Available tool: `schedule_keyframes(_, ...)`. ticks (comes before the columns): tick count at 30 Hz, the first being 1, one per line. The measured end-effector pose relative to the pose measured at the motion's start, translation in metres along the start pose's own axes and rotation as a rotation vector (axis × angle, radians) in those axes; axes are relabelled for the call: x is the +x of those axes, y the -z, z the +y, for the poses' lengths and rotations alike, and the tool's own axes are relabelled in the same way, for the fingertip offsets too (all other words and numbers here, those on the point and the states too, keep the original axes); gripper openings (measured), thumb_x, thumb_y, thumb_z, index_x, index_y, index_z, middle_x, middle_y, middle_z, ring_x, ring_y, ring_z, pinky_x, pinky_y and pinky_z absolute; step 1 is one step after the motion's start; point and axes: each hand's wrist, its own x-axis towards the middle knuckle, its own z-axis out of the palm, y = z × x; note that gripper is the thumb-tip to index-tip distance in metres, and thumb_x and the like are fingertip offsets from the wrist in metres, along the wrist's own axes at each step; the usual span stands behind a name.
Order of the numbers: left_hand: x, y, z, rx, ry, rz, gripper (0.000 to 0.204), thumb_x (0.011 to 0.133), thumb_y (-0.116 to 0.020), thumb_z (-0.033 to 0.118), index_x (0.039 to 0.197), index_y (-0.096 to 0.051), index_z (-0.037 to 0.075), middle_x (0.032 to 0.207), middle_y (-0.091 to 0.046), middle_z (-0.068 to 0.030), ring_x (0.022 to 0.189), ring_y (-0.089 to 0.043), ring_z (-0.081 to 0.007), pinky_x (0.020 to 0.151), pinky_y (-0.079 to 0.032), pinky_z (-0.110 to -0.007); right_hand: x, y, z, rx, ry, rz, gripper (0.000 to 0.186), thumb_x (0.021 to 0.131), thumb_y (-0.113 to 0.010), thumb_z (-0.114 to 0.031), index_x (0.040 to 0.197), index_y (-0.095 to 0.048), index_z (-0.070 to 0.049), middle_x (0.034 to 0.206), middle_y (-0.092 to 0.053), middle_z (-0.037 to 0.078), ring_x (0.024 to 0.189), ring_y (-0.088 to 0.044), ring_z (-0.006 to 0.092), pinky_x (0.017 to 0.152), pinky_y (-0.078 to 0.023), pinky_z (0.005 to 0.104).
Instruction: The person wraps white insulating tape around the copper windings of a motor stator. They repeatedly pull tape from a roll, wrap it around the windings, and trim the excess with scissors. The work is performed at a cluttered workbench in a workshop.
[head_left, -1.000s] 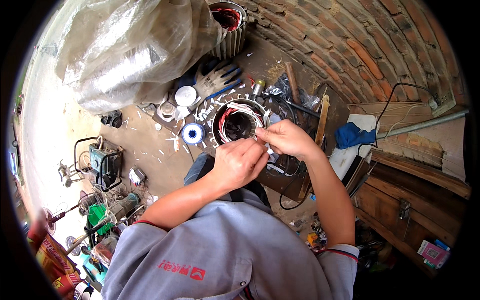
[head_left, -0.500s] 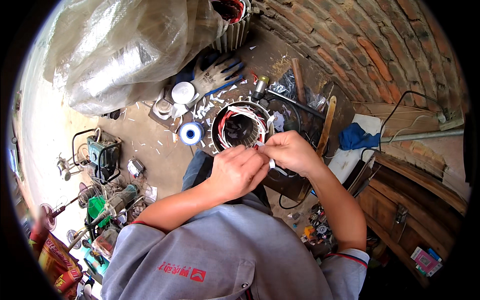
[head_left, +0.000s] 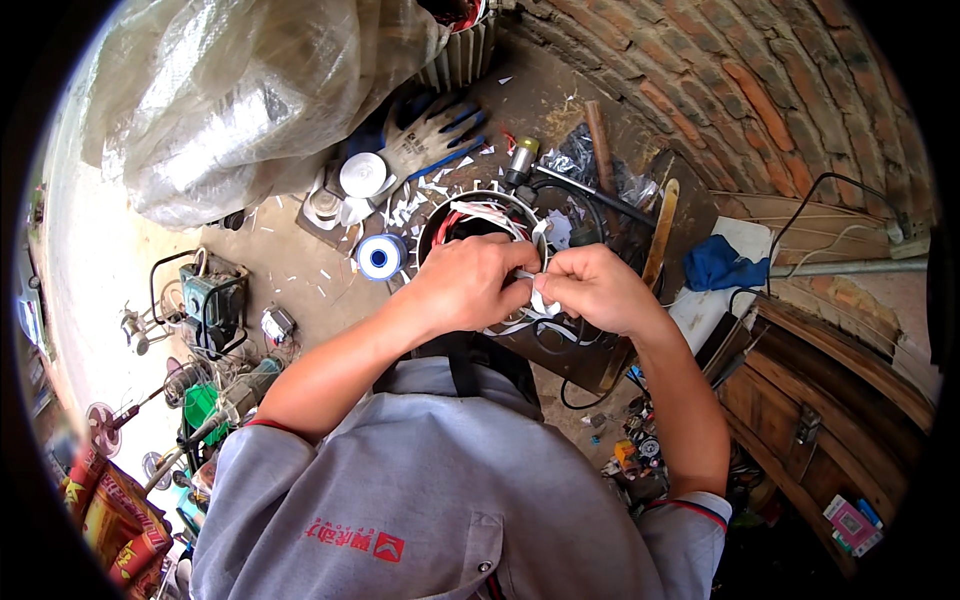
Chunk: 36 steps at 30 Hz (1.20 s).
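Observation:
A motor stator (head_left: 428,232) stands upright in front of me, with red and white wrapped coils (head_left: 478,212) ringed inside its metal shell. My left hand (head_left: 468,285) covers the near part of its opening, thumb and fingertips pinched together at a white tape. On the right rim, my right hand (head_left: 600,288) pinches the same white tape (head_left: 538,302) between thumb and forefinger. The two hands' fingertips almost meet over the stator's near right edge. The near coils are hidden beneath my hands.
Left of the stator sit a blue-rimmed spool (head_left: 381,258), a white tape roll (head_left: 363,175) and work gloves (head_left: 425,150) among paper scraps. Beyond it lie a yellow-ended tool (head_left: 522,160) and a wooden stick (head_left: 600,145). A brick wall (head_left: 760,100) bounds the right.
Both hands have moved slightly farther from me, over the stator's rim. My left hand now covers more of the opening, and the white tape shows between the fingertips.

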Motion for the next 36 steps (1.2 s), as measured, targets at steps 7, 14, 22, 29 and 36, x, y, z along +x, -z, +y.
schedule_keyframes(7,0.006,0.001,0.0,0.089,-0.009,-0.072,0.017,0.08,-0.065,0.015,0.094,-0.059,0.006,0.088,-0.066,-0.0155,0.086,-0.065,-0.0366,0.071,-0.051,-0.049,-0.002,0.0,-0.006,0.031,-0.044,0.01,0.029,0.093,-0.065,-0.018,0.069,-0.062,-0.002,0.061,-0.052,-0.007,0.057,-0.042,0.0014,0.048,-0.032,0.0245)
schedule_keyframes(14,0.011,0.003,-0.004,0.082,-0.057,-0.111,0.022,0.076,-0.067,0.013,0.096,-0.059,0.007,0.084,-0.067,-0.0157,0.084,-0.066,-0.0366,0.07,-0.052,-0.049,-0.006,-0.001,-0.002,0.025,-0.004,-0.106,0.034,0.093,-0.065,-0.02,0.064,-0.057,-0.003,0.059,-0.048,-0.008,0.057,-0.039,0.0015,0.048,-0.03,0.0258)
schedule_keyframes(22,0.011,0.002,-0.017,-0.054,-0.17,-0.115,0.023,0.072,-0.066,0.002,0.093,-0.057,0.004,0.081,-0.062,-0.0155,0.082,-0.063,-0.037,0.071,-0.049,-0.045,-0.013,-0.003,-0.002,-0.12,0.053,-0.038,0.033,0.088,-0.063,-0.014,0.061,-0.052,0.0,0.055,-0.044,-0.005,0.054,-0.037,0.0036,0.046,-0.03,0.0289)
schedule_keyframes(29,0.01,0.002,-0.013,-0.081,-0.142,-0.095,0.02,0.075,-0.066,0.002,0.092,-0.057,0.004,0.073,-0.06,-0.0142,0.071,-0.063,-0.0329,0.064,-0.048,-0.042,-0.017,0.008,0.001,-0.147,0.072,0.039,0.029,0.085,-0.063,-0.012,0.062,-0.053,0.003,0.054,-0.045,-0.001,0.053,-0.039,0.0049,0.046,-0.032,0.0298)
schedule_keyframes(36,0.005,-0.001,-0.013,-0.098,-0.146,-0.024,0.017,0.076,-0.069,0.003,0.091,-0.06,0.002,0.076,-0.063,-0.0131,0.071,-0.064,-0.0303,0.065,-0.05,-0.039,-0.017,0.013,0.021,-0.064,0.045,0.119,0.029,0.09,-0.064,-0.014,0.065,-0.06,-0.001,0.058,-0.049,-0.006,0.054,-0.038,0.0025,0.046,-0.029,0.0256)
